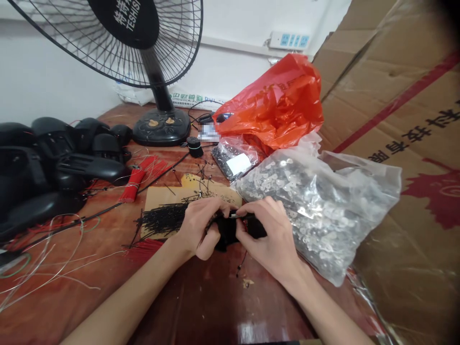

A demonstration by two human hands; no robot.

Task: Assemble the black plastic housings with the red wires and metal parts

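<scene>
Near the middle of the table, a black plastic part (227,234) is held up between my two hands. My left hand (201,224) has its fingers closed around the part's left side. On the other side, the thumb and index finger of my right hand (271,232) pinch at its top edge. A small silvery metal piece (234,215) shows between the fingertips; which hand grips it is unclear. Under and beside my left hand, a bundle of short black wires (163,218) lies on a piece of cardboard (153,196). Fingers cover much of the black part.
A clear bag of metal tabs (312,206) lies right of my right hand, a red plastic bag (276,105) behind it. Black plastic housings (53,163) pile up at left, near red wires (134,179). A fan (161,127) stands behind; a large carton (406,120) borders the right.
</scene>
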